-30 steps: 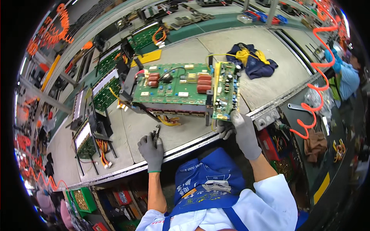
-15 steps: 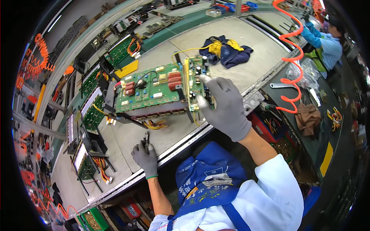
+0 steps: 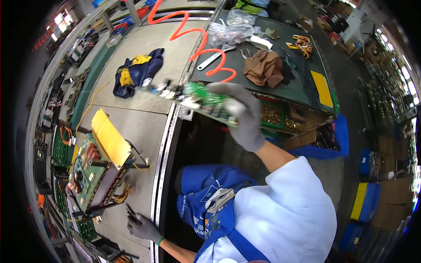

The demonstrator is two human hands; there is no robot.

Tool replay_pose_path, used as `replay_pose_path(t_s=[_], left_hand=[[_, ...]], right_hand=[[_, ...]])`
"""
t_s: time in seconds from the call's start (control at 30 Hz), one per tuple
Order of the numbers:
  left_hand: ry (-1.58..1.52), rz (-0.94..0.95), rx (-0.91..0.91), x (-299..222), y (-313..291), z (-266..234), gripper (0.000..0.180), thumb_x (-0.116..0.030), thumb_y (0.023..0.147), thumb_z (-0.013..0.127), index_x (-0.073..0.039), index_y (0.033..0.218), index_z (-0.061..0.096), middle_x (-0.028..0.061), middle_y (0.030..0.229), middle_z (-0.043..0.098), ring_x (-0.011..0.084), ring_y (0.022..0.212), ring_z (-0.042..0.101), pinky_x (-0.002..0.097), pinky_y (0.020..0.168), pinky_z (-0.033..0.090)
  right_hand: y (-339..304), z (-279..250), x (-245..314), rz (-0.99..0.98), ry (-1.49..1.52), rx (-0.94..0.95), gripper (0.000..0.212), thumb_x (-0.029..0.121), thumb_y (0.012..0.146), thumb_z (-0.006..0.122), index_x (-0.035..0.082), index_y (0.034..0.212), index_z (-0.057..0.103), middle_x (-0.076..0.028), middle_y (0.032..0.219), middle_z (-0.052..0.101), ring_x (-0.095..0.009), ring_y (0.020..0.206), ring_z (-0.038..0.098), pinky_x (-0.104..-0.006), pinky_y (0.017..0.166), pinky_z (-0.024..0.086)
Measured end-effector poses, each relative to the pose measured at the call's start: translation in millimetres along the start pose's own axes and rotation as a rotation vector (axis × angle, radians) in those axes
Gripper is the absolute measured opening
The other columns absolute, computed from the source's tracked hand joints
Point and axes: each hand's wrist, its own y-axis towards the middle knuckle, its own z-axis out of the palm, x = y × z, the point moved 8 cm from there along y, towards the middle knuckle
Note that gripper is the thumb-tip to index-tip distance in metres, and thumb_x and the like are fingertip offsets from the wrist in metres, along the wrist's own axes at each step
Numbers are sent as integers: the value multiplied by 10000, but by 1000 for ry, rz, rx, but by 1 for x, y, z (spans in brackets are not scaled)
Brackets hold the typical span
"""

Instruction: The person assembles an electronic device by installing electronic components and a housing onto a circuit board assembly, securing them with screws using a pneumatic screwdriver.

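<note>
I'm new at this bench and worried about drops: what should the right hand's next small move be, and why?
Probably bring the green circuit board fully over the dark green tabletop: the right hand alone grips it near one end, and it appears partly above the gap beside the pale workbench.

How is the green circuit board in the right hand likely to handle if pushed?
The green circuit board is probably stiff: it looks straight, gripped by the right hand at one end. Its protruding components seem fragile and might snag, though blur hides detail.
</note>
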Motion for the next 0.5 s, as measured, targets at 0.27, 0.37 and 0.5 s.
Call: replay_pose_path(t_s=[0.27,0.37,0.5], left_hand=[[61,-18,-13,8,-5,-4,493,-413,973,525,-30,1266,628,196,1190,596,383,1082,546,499,917,467],[63,-8,4,0,-4,-4,503,-417,975,520,-22,1266,625,212,1178,596,389,1077,549,499,914,465],[75,0,-12,-1,-6,-6,513,-423,977,515,-18,1273,623,229,1163,596,399,1064,552,502,914,461]], right_hand=[[6,-220,30,-193,-637,-543,316,88,969,439,-18,1188,640,-96,1145,653,-144,997,634,-291,792,554],[6,-349,-15,-34,-578,-769,307,48,924,470,21,1127,699,-52,1088,678,-107,895,632,-238,749,531],[-5,-496,-55,31,-743,-948,235,78,909,565,58,1082,722,-19,937,667,-82,807,617,-239,639,515]])
